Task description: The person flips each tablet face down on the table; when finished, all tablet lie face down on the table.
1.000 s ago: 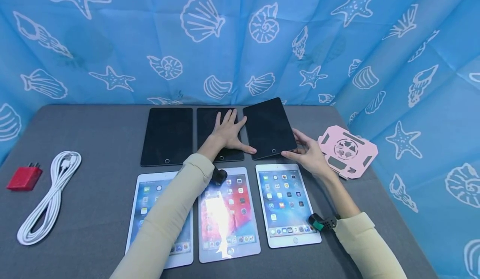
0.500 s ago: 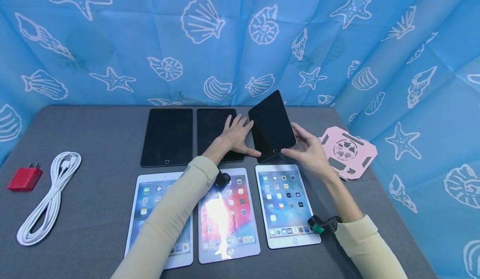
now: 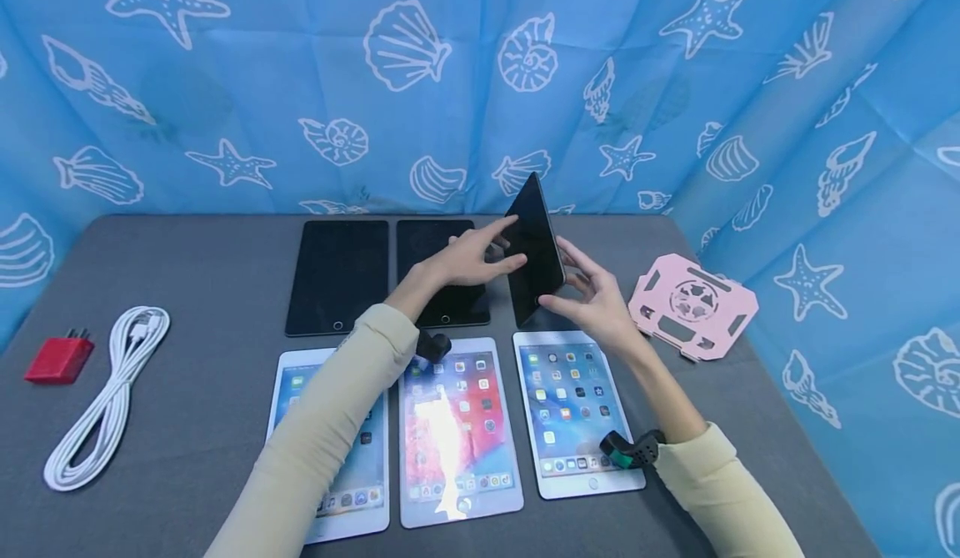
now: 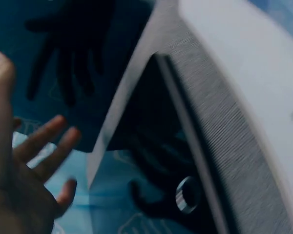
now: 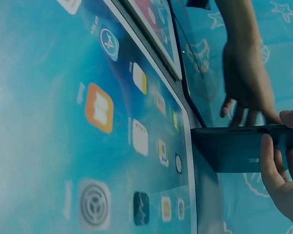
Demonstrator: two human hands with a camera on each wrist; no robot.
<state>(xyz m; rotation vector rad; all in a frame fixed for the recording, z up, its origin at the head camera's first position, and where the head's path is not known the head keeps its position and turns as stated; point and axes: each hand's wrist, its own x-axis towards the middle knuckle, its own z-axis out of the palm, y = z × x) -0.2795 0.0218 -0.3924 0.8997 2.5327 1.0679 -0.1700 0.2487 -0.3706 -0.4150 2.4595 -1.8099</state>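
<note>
A black tablet (image 3: 534, 245) stands tilted up on its left edge at the back of the table. My right hand (image 3: 596, 304) pinches its near right edge, with the thumb on the screen side and the fingers on the back, as the right wrist view shows. In front of the screen is my left hand (image 3: 468, 259), fingers spread; whether they touch the glass I cannot tell. Beneath that hand lies a second black tablet (image 3: 422, 245), with a third black tablet (image 3: 337, 279) flat to its left. Both screens are dark.
Nearer lie three white tablets with lit screens: left (image 3: 356, 449), middle (image 3: 483, 433) and right (image 3: 573, 408). A red charger plug (image 3: 60, 359) and a coiled white cable (image 3: 112, 399) are at left, a pink cut-out plate (image 3: 693, 306) at right. Behind hangs a blue curtain (image 3: 262, 82).
The right black tablet has tipped up from nearly flat to steep, its right side raised by my right hand. My left hand has lifted off the middle black tablet and turned toward the raised screen.
</note>
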